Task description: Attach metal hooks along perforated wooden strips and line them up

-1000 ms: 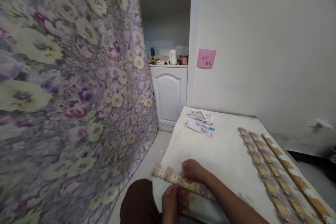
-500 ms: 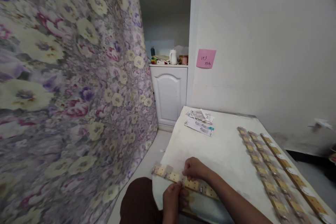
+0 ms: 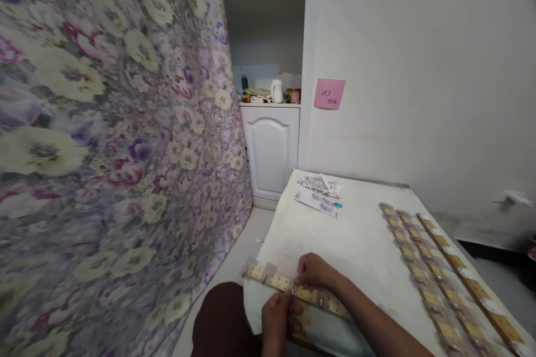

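White table (image 3: 355, 240) under tan strip (image 3: 278, 282), floral curtain (image 3: 104, 122) alongside

Wide bare stretch down the middle of the table (image 3: 360, 240), open right up to the paper packets (image 3: 320, 195) at the far end. Long rows of strips (image 3: 431, 273) crowd the right side. The wall (image 3: 419, 67) closes the back, and the floral curtain (image 3: 104, 150) hangs close on the left. The perforated strip (image 3: 272, 280) and both hands, left hand (image 3: 276, 318) and right hand (image 3: 316, 273), block the near edge.
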Action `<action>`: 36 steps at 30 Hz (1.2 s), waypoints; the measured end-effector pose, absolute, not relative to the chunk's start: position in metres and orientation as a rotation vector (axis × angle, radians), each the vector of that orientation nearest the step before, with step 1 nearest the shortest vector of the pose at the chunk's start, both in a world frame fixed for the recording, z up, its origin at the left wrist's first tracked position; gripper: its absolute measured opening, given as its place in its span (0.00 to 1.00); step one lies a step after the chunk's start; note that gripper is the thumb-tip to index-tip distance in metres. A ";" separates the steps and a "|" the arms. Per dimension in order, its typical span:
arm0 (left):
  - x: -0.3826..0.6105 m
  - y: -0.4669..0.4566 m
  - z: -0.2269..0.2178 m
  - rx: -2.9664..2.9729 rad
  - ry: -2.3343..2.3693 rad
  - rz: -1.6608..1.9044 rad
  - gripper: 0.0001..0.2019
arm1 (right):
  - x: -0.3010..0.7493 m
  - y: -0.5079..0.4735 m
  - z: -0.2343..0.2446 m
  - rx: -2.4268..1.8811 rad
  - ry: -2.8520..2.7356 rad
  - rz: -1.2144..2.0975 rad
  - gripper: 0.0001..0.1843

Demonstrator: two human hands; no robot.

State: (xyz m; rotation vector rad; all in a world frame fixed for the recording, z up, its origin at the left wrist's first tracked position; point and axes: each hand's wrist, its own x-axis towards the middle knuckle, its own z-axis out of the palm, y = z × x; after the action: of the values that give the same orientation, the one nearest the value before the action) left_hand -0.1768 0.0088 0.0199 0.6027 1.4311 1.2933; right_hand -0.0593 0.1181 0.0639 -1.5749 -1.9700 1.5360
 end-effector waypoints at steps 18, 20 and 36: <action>-0.181 0.012 0.010 0.670 1.435 1.241 0.19 | -0.064 0.119 0.065 -1.622 -2.002 1.544 0.12; -0.182 0.012 0.010 0.653 1.425 1.227 0.18 | -0.065 0.120 0.066 -1.611 -1.999 1.581 0.12; -0.180 0.011 0.016 0.610 1.423 1.232 0.18 | -0.064 0.128 0.068 -1.581 -1.961 1.732 0.11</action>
State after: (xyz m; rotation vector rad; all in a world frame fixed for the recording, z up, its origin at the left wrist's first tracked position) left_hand -0.1797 0.0108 0.0163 0.6102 1.4225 1.2324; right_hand -0.0642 0.1282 0.0681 -1.5813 -1.9606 1.7319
